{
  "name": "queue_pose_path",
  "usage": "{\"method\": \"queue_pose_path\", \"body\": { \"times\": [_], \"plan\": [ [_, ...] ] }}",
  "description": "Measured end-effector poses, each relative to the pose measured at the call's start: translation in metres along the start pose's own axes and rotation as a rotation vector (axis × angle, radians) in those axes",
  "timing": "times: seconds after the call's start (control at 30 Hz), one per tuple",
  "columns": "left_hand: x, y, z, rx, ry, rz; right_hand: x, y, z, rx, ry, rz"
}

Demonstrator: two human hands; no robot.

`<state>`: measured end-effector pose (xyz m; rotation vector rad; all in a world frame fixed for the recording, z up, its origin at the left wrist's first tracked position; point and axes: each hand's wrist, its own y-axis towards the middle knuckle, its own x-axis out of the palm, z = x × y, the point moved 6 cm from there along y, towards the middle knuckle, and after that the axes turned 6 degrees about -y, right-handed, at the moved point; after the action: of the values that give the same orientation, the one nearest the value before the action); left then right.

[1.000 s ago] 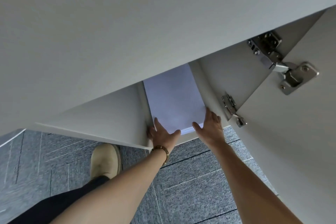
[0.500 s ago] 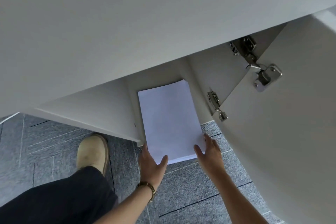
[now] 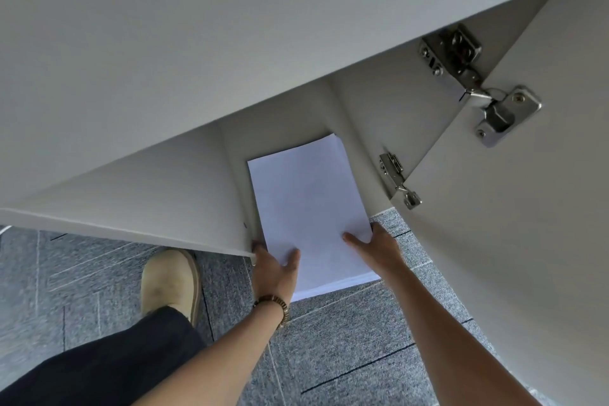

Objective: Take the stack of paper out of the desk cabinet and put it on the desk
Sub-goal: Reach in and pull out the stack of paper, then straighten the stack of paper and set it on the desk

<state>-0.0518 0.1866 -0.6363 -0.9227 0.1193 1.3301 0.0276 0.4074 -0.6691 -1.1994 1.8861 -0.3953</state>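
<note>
A white stack of paper sticks partway out of the open desk cabinet, its near end hanging over the carpet. My left hand grips the stack's near left edge, thumb on top. My right hand holds the near right edge, thumb on top as well. The far end of the stack still lies inside the cabinet. The desk top fills the upper part of the view above it.
The cabinet door stands open at the right, with two metal hinges. Grey carpet lies below. My tan shoe and dark trouser leg are at the lower left.
Both hands have slid the stack of paper towards me, out of the cabinet, and the stack's far end has come into sight. My view has shifted lower.
</note>
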Motion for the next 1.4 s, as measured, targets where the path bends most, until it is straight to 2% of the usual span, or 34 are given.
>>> {"method": "queue_pose_path", "body": {
  "times": [0.2, 0.43, 0.67, 0.77, 0.93, 1.13, 1.4],
  "plan": [
    [-0.005, -0.011, 0.016, 0.012, -0.084, -0.035, 0.003, -0.012, -0.002, 0.064, 0.057, -0.031],
    [-0.033, -0.047, 0.030, -0.036, -0.115, -0.231, -0.008, -0.058, -0.007, 0.060, 0.066, -0.036],
    [-0.105, -0.136, 0.051, -0.025, -0.164, -0.310, -0.048, -0.189, -0.033, 0.133, 0.172, -0.069],
    [-0.139, -0.186, 0.064, -0.034, -0.177, -0.347, -0.073, -0.255, -0.048, 0.101, 0.150, -0.036],
    [-0.193, -0.257, 0.061, -0.004, -0.142, -0.283, -0.110, -0.372, -0.092, 0.025, 0.130, 0.026],
    [-0.272, -0.361, 0.111, 0.138, -0.209, -0.314, -0.146, -0.495, -0.123, -0.086, 0.171, 0.163],
    [-0.381, -0.458, 0.165, 0.401, -0.322, -0.326, -0.172, -0.635, -0.170, -0.290, 0.312, 0.337]
  ]
}}
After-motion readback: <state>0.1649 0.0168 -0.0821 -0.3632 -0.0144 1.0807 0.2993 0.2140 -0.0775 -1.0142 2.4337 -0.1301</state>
